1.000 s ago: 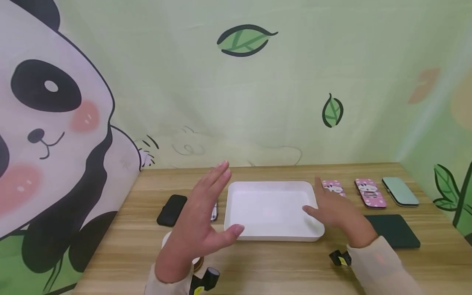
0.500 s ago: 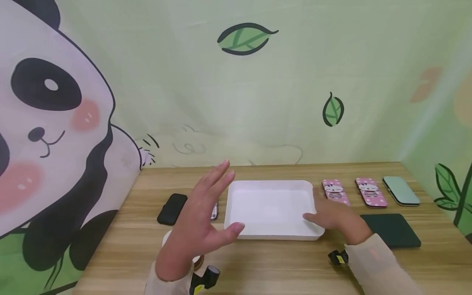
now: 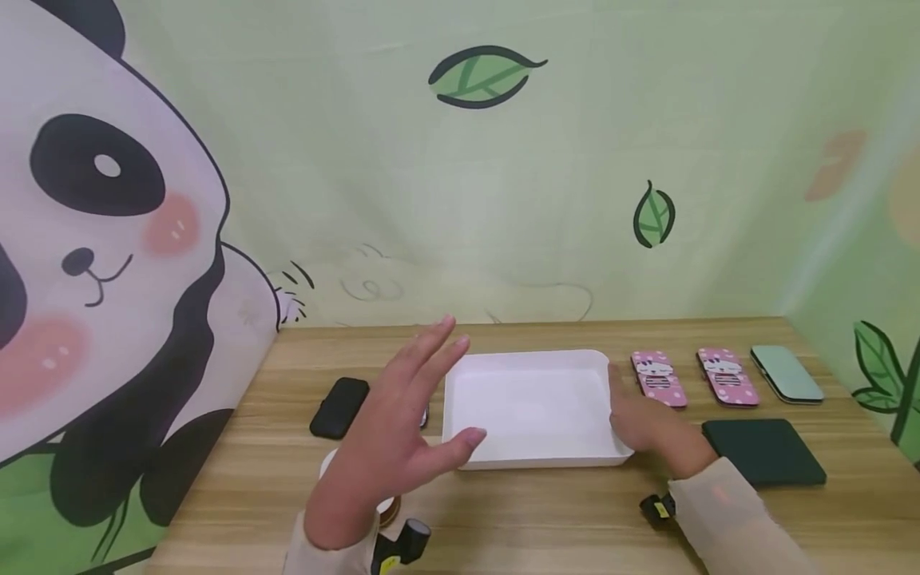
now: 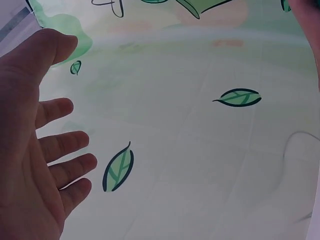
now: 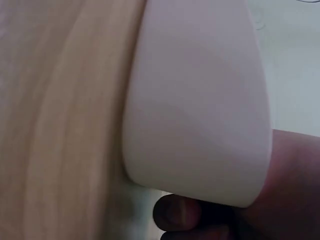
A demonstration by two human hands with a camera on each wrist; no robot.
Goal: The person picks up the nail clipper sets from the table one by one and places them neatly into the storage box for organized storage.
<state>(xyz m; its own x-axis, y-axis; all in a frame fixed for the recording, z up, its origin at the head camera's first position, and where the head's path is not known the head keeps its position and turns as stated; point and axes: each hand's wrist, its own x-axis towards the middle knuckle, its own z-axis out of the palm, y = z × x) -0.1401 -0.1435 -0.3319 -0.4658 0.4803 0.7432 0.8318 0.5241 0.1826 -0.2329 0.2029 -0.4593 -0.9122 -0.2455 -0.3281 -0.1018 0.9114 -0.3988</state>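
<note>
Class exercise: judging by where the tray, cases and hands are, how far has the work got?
Done: nothing is in the tray. In hand: the right hand grips its right edge; the left hand hovers open. Left: two pink cases, the mint case and the dark pad lie outside it.

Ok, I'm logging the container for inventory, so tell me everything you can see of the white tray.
The white tray is a shallow rectangle with rounded corners and a low rim, seemingly smooth plastic, with nothing in it. It sits flat on the wooden table, mid-table. The right hand holds its near right corner, fingertip under the edge; the open left hand hovers by its left side, apparently not touching.
</note>
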